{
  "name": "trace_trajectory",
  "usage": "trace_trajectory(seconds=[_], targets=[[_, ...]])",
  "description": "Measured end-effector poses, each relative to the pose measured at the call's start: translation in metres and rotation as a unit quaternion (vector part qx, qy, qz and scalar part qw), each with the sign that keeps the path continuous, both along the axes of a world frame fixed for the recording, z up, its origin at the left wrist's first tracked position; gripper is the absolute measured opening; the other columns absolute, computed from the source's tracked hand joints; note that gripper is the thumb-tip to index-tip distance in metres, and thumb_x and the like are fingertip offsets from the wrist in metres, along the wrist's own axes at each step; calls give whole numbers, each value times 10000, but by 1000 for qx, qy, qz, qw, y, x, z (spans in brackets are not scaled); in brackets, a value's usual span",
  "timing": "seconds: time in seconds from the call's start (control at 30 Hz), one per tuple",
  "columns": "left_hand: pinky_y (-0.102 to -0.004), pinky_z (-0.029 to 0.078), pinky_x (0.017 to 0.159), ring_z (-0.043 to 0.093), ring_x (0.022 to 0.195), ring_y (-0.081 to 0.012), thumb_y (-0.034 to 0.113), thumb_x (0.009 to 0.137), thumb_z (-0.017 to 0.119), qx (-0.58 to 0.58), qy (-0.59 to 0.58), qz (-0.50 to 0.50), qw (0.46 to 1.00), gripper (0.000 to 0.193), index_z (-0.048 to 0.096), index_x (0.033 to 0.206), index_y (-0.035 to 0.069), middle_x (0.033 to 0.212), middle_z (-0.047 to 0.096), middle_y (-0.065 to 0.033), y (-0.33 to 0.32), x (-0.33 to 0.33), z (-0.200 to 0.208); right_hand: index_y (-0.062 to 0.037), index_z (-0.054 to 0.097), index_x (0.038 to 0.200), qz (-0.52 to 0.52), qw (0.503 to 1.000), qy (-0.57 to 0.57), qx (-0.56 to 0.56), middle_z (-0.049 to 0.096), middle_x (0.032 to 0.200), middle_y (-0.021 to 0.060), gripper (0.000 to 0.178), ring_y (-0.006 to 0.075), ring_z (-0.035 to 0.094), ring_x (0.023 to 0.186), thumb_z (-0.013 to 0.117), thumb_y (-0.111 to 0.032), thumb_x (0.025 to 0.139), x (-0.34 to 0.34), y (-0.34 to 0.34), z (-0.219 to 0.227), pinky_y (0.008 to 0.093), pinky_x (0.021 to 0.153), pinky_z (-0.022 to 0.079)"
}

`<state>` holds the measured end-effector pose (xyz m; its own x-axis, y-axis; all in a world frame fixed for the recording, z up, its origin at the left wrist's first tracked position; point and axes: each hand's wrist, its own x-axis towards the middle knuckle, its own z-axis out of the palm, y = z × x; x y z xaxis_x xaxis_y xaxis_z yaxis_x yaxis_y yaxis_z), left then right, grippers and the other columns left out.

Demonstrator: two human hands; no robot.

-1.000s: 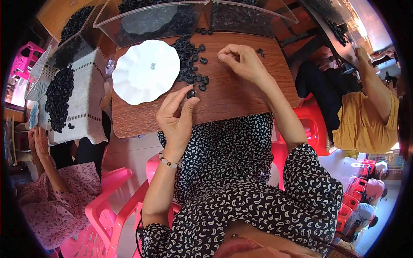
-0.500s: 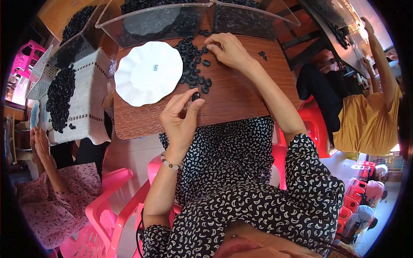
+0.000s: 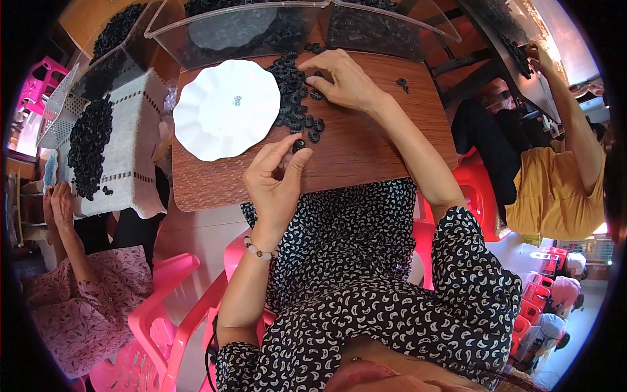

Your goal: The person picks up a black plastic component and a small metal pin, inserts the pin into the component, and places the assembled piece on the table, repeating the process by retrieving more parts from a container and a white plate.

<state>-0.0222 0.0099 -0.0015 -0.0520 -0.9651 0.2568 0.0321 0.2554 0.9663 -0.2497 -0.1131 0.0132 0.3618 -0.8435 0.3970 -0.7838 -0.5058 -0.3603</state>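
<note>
Between the thumb and forefinger of my left hand (image 3: 273, 176) is a small black ring-shaped part (image 3: 299, 144), held just above the near side of the table. My right hand (image 3: 346, 81) reaches over the right edge of a heap of small black parts (image 3: 290, 85), thumb and forefinger apart, with nothing visible between them. A white plate with a wavy rim (image 3: 225, 111) lies left of the heap and holds a small cluster of tiny greyish pieces (image 3: 237, 100) at its middle.
Clear plastic bins (image 3: 261, 32) of black parts stand along the far edge of the brown table (image 3: 385, 144). A few loose bits (image 3: 403, 83) lie at right. Another black heap (image 3: 91, 147) sits on a cloth-covered table at left, beside a co-worker's hands (image 3: 62, 206). Another person (image 3: 555, 189) works at right.
My right hand has shifted slightly left onto the heap, and its thumb and forefinger have spread. My left hand stays nearly still with the ring part. The right co-worker's raised arm has lowered.
</note>
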Motion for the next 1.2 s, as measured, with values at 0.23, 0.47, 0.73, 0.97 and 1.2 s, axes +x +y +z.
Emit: trace_trajectory(seconds=[0.23,0.47,0.73,0.97,1.2], targets=[[-201,399,602,492,694,-46,84,874,809,3,-13,5,1000,254,765,1114,14,849,632,14,0,1,0,-130,757,1129,53,997,49,-10,693,1129,72,246,288,559,1105,752,-210,896,10,10,5,403,975,474],[-201,402,608,499,700,-46,102,876,813,8,-11,-2,1000,262,764,1119,18,852,635,13,1,1,2,-136,771,1094,13,999,33,-22,701,1108,67,250,274,562,1118,789,-249,873,-2,14,4,399,964,482],[-205,401,608,495,698,-51,106,878,811,7,-7,-1,1000,257,761,1114,15,843,629,13,0,1,-1,-174,780,1126,78,995,48,-27,669,1143,56,279,267,558,1128,802,-228,853,8,22,5,394,962,488],[-204,395,599,494,695,-51,100,872,813,1,-16,-1,1000,260,765,1114,16,832,628,14,0,2,-1,-130,777,1106,12,999,37,-19,677,1156,60,234,277,550,1130,770,-172,875,-4,21,7,396,970,482],[-206,389,588,492,684,-50,93,873,810,6,-12,0,1000,254,766,1110,16,835,632,13,0,1,-1,-112,793,1005,61,997,28,-41,666,1140,41,148,272,523,1140,774,-155,864,4,15,5,397,965,480]])
